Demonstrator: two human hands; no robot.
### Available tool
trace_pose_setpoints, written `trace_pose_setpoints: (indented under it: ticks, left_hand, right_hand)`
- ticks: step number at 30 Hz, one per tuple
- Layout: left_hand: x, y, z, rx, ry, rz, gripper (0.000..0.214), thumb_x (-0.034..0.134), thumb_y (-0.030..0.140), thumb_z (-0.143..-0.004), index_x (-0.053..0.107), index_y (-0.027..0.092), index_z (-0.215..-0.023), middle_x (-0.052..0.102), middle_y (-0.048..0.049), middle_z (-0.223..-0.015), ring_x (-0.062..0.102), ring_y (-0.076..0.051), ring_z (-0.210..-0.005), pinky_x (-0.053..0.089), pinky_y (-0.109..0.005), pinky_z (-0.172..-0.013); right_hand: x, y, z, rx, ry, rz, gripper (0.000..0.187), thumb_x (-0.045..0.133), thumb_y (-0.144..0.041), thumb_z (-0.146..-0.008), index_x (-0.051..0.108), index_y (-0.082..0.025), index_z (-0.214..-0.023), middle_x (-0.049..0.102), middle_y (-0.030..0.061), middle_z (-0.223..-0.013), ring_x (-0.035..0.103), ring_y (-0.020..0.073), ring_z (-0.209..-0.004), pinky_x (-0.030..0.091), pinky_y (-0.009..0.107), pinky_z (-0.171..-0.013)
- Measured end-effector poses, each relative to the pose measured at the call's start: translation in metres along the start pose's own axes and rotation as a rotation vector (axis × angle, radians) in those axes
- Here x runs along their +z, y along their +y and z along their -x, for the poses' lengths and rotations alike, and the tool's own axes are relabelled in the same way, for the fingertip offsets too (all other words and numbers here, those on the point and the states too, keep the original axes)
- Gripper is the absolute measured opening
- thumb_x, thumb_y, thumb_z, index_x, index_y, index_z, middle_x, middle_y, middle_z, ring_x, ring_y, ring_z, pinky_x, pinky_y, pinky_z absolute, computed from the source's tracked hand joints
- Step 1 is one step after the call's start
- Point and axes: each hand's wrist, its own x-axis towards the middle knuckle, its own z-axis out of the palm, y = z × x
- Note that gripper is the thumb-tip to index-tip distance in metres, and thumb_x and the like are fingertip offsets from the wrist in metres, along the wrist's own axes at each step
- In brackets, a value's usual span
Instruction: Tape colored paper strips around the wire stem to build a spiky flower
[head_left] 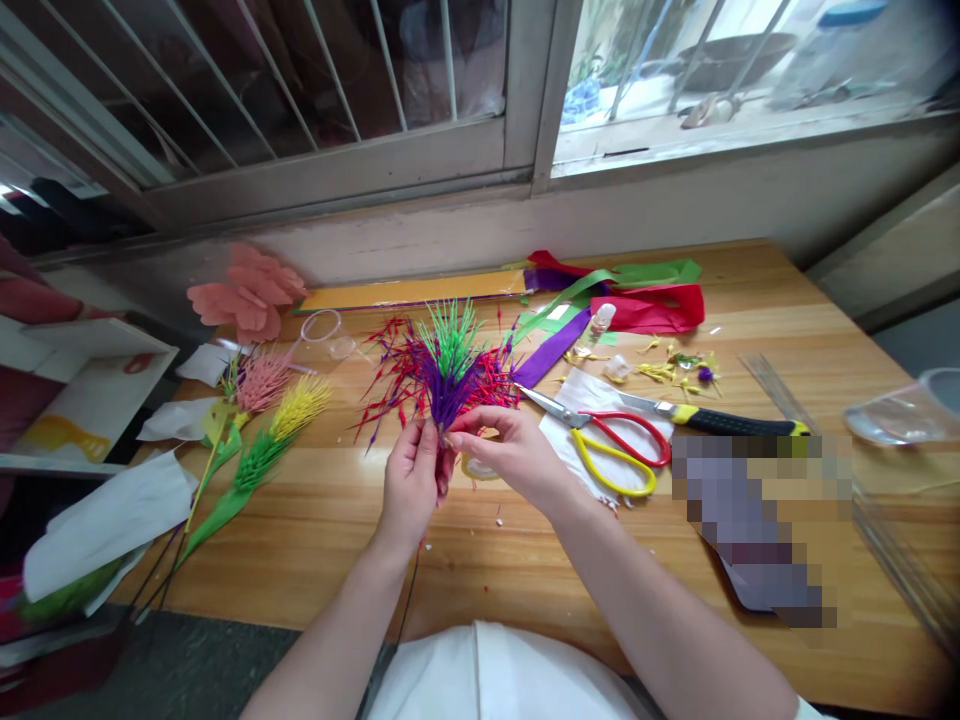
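Note:
In the middle of the head view I hold an artificial flower (448,375) with a green fringed top and purple strands below. My left hand (414,470) is closed round its base, and a thin dark stem (409,590) runs down towards me. My right hand (510,445) pinches at the same base; its fingertips partly hide what they touch. Behind the flower lie many red and purple twisted strips (390,370). A tape roll (480,467) shows partly under my right hand. To the right, scissors (611,440) with one red and one yellow handle rest on white tissue (574,395).
A utility knife (735,420) lies right of the scissors, near a clear plastic cup (904,410) and thin wires (892,560). Finished-looking yellow and pink flower stems (255,460) lie left. Coloured ribbons (652,305), a small bottle (600,320) and yellow bits (660,372) sit at the back.

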Motion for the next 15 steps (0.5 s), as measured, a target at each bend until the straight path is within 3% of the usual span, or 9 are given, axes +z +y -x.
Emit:
trace_pose_setpoints:
  ticks: [7, 13, 15]
  left_hand:
    - [-0.0004, 0.0027, 0.0020, -0.017, -0.084, 0.084, 0.028, 0.063, 0.041, -0.072, 0.044, 0.021, -0.079, 0.041, 0.0118, -0.043, 0.026, -0.003, -0.030, 0.021, -0.010, -0.025]
    - [-0.0027, -0.0009, -0.0001, 0.036, -0.071, -0.038, 0.028, 0.059, 0.044, -0.075, 0.049, 0.018, -0.080, 0.052, 0.0059, -0.051, 0.047, -0.007, -0.038, 0.032, -0.013, -0.026]
    - [-0.0039, -0.0023, -0.0015, 0.046, -0.067, -0.057, 0.028, 0.059, 0.044, -0.075, 0.052, 0.017, -0.081, 0.054, 0.0045, -0.054, 0.051, -0.009, -0.043, 0.035, -0.014, -0.027]
  right_hand:
    - [0.0017, -0.0026, 0.0029, 0.010, 0.076, 0.017, 0.013, 0.064, -0.027, -0.066, 0.064, -0.015, -0.070, 0.058, -0.0017, -0.063, 0.046, 0.0078, -0.052, 0.035, 0.020, -0.046]
    - [0.0022, -0.0006, 0.0067, -0.055, 0.075, 0.126, 0.007, 0.058, -0.024, -0.074, 0.060, -0.017, -0.071, 0.060, -0.0008, -0.064, 0.053, 0.0103, -0.058, 0.042, 0.022, -0.053]
    - [0.0029, 0.0004, 0.0082, -0.100, 0.129, 0.215, 0.005, 0.057, -0.024, -0.075, 0.057, -0.019, -0.075, 0.061, -0.0001, -0.068, 0.056, 0.0125, -0.064, 0.043, 0.023, -0.057]
